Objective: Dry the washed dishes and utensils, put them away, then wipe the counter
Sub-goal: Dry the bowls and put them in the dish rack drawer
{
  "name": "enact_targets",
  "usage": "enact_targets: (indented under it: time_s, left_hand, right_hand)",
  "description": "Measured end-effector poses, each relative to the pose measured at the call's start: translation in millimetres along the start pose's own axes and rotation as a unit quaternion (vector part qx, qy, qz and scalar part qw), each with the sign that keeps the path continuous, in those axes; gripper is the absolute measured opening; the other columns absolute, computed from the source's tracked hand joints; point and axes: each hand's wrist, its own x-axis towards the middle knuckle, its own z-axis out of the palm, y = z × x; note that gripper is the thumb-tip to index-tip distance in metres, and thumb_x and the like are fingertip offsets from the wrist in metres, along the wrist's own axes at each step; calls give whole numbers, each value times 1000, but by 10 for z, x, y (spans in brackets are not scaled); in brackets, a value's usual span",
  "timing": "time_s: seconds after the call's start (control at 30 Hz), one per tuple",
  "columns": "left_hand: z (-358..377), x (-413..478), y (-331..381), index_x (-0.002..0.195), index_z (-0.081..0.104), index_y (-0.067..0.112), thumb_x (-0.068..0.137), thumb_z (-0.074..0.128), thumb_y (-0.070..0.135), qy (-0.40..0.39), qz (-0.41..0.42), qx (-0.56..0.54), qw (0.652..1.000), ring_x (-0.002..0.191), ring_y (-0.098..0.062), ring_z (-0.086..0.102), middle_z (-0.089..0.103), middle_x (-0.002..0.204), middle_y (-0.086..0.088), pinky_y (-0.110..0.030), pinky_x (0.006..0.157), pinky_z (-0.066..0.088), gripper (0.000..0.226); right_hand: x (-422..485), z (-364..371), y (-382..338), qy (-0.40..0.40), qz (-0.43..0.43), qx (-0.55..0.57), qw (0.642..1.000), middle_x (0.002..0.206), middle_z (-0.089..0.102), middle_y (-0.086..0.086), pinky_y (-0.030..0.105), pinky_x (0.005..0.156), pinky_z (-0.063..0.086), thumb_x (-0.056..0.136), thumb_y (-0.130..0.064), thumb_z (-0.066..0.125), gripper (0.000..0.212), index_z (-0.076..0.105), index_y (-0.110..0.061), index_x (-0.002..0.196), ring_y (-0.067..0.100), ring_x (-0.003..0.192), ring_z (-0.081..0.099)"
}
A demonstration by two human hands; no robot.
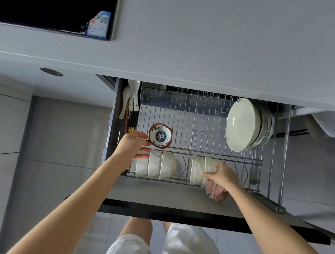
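Observation:
A pull-out wire dish rack (201, 116) stands open below the counter. My left hand (132, 144) grips a small blue-and-white patterned bowl with a brown rim (160, 135), held over the rack's left side. Below it, three white bowls (155, 166) stand on edge in the front row. My right hand (223, 175) holds a white bowl (211, 165) next to another white bowl (196, 169) in the same row, with a pink cloth (216, 191) tucked under the palm.
White plates (242, 125) stand on edge at the rack's right. White spoons (131, 97) and dark chopsticks (131, 120) lie in the left side slot. The grey counter (203, 42) runs above, with a black cooktop (53, 8) at top left. The drawer front (179, 212) juts toward my legs.

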Motion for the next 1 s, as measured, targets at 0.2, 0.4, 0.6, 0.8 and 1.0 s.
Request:
enact_targets:
  time_s: [0.2, 0.4, 0.6, 0.8, 1.0]
  left_hand:
    - [-85, -205, 73, 114, 57, 4, 92, 45, -7, 5, 22, -11, 1000, 77, -23, 64, 64, 92, -13, -34, 69, 58, 28]
    - [-283, -716, 142, 120, 56, 12, 90, 60, 24, -70, 117, -47, 990, 97, -19, 65, 66, 107, -7, -38, 88, 55, 32]
    - [-962, -1133, 5, 125, 53, 18, 77, 68, 46, -82, 188, -218, 954, 98, -30, 67, 68, 110, -15, -44, 89, 54, 58]
    - [-2134, -1576, -503, 123, 53, 11, 79, 62, 40, 22, 243, -330, 912, 82, -24, 69, 71, 94, -9, -35, 75, 55, 53]
    - [-3582, -2223, -1455, 113, 63, 11, 87, 64, 31, 159, 288, -377, 866, 88, -30, 64, 69, 95, -12, -47, 91, 50, 32]
  right_hand:
    - [-506, -623, -201, 88, -64, 58, 992, 87, 64, 1, 25, 52, 45, 75, -67, 62, 89, 37, -11, 139, 16, 69, 59]
    - [-1408, -1377, -1280, -64, -223, 308, 923, 112, 55, 3, 27, 60, 51, 82, -51, 61, 51, 46, -27, 124, 19, 90, 61]
    - [-2142, -1417, -2401, -197, -363, 306, 858, 100, 62, 10, 35, 75, 49, 87, -11, 66, 33, 53, -22, 115, 20, 85, 63]
    - [-3053, -870, -3493, -259, -480, 223, 808, 117, 61, 17, 38, 85, 57, 93, -9, 58, 34, 55, -30, 120, 27, 100, 66]
    - [-4175, 221, -4637, -249, -601, 106, 752, 115, 63, 8, 34, 92, 53, 93, -11, 60, 42, 50, -28, 130, 19, 104, 63]
